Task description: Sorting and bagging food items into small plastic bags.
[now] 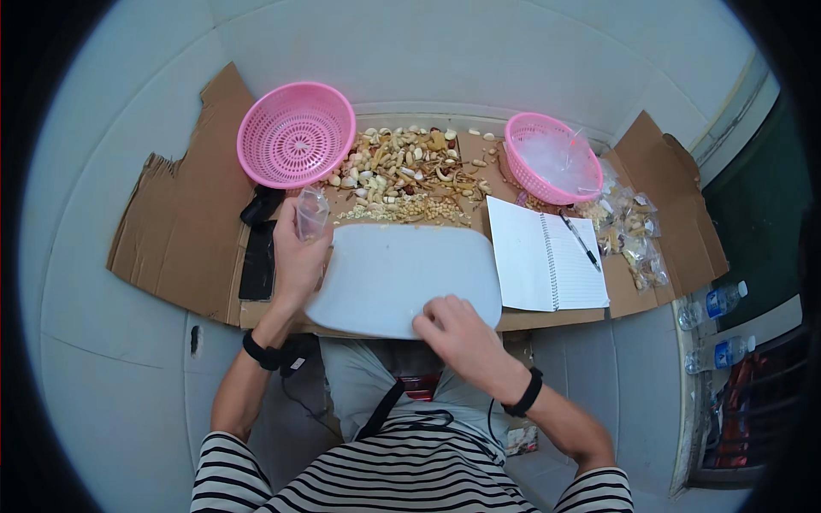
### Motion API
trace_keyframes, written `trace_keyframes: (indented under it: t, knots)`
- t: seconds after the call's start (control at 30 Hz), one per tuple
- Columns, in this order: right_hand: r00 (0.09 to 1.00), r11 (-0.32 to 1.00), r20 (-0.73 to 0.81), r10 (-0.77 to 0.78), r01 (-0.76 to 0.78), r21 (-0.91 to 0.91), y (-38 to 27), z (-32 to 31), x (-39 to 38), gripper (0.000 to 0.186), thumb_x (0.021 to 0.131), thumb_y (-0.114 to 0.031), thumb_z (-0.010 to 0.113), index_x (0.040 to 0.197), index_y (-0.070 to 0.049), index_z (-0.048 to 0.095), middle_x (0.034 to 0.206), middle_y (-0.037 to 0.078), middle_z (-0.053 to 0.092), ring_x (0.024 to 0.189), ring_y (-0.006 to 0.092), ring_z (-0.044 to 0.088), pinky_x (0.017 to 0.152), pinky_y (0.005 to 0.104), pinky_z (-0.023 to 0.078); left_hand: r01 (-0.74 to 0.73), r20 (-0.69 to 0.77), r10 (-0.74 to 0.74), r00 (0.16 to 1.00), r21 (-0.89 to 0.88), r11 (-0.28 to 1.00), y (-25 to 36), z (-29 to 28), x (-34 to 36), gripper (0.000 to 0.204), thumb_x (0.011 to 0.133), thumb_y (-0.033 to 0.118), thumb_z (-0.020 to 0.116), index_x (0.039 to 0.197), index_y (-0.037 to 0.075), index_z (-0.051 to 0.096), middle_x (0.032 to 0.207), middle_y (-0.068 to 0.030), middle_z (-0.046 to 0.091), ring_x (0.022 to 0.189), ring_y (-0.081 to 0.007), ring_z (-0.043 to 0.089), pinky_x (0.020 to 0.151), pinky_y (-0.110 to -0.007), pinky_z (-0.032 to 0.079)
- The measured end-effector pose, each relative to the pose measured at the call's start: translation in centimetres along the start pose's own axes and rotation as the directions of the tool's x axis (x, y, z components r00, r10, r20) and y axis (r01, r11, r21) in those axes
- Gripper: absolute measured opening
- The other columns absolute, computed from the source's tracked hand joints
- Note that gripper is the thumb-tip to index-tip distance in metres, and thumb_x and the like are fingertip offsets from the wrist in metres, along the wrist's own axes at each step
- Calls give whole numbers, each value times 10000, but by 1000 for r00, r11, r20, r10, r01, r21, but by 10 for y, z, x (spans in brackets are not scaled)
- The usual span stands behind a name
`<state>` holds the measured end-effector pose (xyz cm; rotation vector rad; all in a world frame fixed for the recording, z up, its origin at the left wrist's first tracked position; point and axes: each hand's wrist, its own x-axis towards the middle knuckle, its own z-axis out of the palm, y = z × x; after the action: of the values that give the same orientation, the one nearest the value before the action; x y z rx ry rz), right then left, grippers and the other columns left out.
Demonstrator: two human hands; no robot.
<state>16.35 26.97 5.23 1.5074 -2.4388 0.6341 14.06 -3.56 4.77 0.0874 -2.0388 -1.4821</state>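
Note:
My left hand (298,259) is closed round a small clear plastic bag (312,215), held upright left of a white board (402,274). No contents can be made out in the bag. Over the board's near right edge is my right hand (462,335), fingers curled together with the tips low on the surface; whatever they pinch, if anything, is hidden. Past the board's far edge spreads a mixed heap of nuts, beans and dried pieces (402,167).
A pink basket (295,137) stands far left; another pink basket (536,175) holds clear bags (558,158). A pen (581,242) lies on an open notebook (526,256). Filled packets (637,214) sit farther right, near water bottles (721,354). Dark objects (257,265) lie beside my left hand.

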Motion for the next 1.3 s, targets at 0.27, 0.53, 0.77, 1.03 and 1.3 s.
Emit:
trace_keyframes:
  t: [0.27, 0.53, 0.77, 1.03, 1.3]
  knots:
    - [994, 984, 100, 44, -60, 166, -21, -6, -26, 240, 849, 28, 644, 1069, -49, 586, 1050, 121, 564, 975, 314, 594, 854, 399, 491, 24, 2, -24, 1000, 49, 998, 15, -10, -21, 264, 902, -31, 712, 1098, 49, 555, 1013, -3, 581, 962, -103, 554, 876, -278, 462]
    - [996, 980, 48, 71, -79, 183, 21, 4, 21, 413, 763, 158, 599, 1128, -31, 552, 1081, 171, 538, 1015, 410, 585, 889, 479, 494, -53, -85, 54, 995, 14, 999, 10, -12, -21, 282, 915, -30, 734, 1109, 52, 547, 1026, -2, 561, 953, -91, 539, 870, -269, 464]
    - [1000, 997, 22, 3, -5, 80, 25, -17, 48, 268, 868, 3, 608, 1127, -38, 551, 1093, 152, 558, 1011, 363, 598, 869, 454, 511, -63, -191, 59, 980, -15, 998, 12, -26, -21, 271, 912, -34, 738, 1106, 48, 568, 1010, -1, 527, 940, -92, 519, 865, -263, 457]
    - [996, 985, 49, 78, -84, 153, -10, -9, 8, 454, 717, 143, 632, 1136, -21, 570, 1120, 139, 573, 1031, 372, 585, 887, 452, 505, -77, -182, 76, 980, 0, 997, 19, -32, -38, 281, 900, -21, 747, 1103, 51, 568, 997, -4, 516, 927, -96, 507, 861, -255, 438]
    - [996, 990, 1, 86, -85, 112, 29, 14, 32, 371, 770, 116, 621, 1107, -20, 548, 1091, 160, 558, 1021, 379, 591, 876, 466, 504, -101, -150, 96, 984, -23, 995, 10, -22, -34, 287, 901, -28, 740, 1106, 54, 557, 1022, 3, 521, 940, -93, 508, 864, -254, 449]
